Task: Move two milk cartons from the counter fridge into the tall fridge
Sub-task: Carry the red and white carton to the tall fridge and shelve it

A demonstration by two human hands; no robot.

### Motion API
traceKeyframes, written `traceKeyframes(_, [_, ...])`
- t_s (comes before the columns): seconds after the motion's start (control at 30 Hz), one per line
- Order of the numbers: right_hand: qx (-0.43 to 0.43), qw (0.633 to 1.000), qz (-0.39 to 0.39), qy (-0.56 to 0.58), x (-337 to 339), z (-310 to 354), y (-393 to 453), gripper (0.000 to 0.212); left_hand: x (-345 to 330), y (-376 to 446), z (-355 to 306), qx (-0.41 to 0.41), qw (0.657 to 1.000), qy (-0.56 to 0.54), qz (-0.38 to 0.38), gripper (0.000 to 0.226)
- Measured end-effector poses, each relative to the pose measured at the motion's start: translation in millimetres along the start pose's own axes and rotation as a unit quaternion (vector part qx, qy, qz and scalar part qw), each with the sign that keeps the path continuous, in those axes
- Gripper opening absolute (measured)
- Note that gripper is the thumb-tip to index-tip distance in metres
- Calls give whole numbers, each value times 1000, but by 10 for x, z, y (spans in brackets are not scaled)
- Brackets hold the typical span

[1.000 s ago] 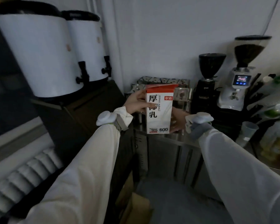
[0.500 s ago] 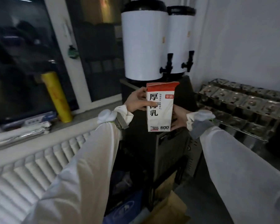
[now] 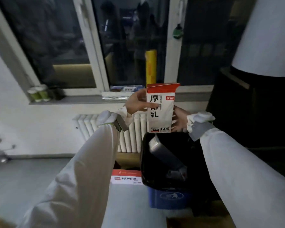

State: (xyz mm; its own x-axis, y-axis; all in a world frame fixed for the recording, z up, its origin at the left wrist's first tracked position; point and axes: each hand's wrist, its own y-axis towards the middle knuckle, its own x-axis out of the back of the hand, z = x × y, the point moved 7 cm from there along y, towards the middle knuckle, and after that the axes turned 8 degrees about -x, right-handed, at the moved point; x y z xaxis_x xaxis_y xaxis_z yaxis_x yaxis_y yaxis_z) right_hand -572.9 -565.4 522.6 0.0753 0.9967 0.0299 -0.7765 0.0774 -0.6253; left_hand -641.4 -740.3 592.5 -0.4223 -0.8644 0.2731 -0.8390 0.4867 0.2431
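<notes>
Both hands (image 3: 136,102) grip milk carton (image 3: 160,109) | upright | gable top up

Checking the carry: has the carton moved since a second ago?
Yes. The carton, gripped by both hands, has swung leftward from the counter's grinders, past the white urn, and is now before the window.

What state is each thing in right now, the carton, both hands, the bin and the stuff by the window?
milk carton: upright, top closed, held in the air above the bin.
left hand: grips the carton's left side.
right hand: holds the carton's right side, low down.
bin: open, black liner in, dark rubbish inside.
yellow roll: standing upright on the sill.
window: shut, dark outside.
red and white box: on the floor, closed.
</notes>
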Motion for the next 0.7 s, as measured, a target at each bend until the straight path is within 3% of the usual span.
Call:
traceKeyframes(0.13, [33, 997, 51, -42, -875, 370, 542, 33, 938, -119, 357, 28, 997, 20, -68, 75])
traceKeyframes(0.23, [4, 986, 139, -93, -1703, 675, 912, 41, 1759, -154, 628, 38, 991, 40, -118, 69])
traceKeyframes(0.3, [-11, 973, 189, -130, -2213, 881, 1173, 34, 2274, -169, 792, 35, 987, 41, -150, 70])
traceKeyframes(0.37, [-4, 969, 198, -149, -2581, 1081, 1442, 33, 2653, -152, 877, 38, 984, 52, -167, 67])
traceKeyframes(0.4, [12, 971, 192, -142, -2794, 1227, 1657, 58, 2910, -141, 943, 45, 981, 60, -180, 65])
traceKeyframes(0.43, [28, 971, 186, -146, -3016, 1358, 1758, 47, 3172, -119, 1032, 50, 977, 68, -194, 63])
traceKeyframes(0.53, [24, 953, 234, -189, -3921, 1812, 2076, 42, 4074, -109, 1205, 66, 967, 83, -231, 64])
traceKeyframes(0.7, [36, 948, 230, -215, -4949, 2401, 2545, 44, 5089, -133, 1299, 61, 950, 95, -292, 61])
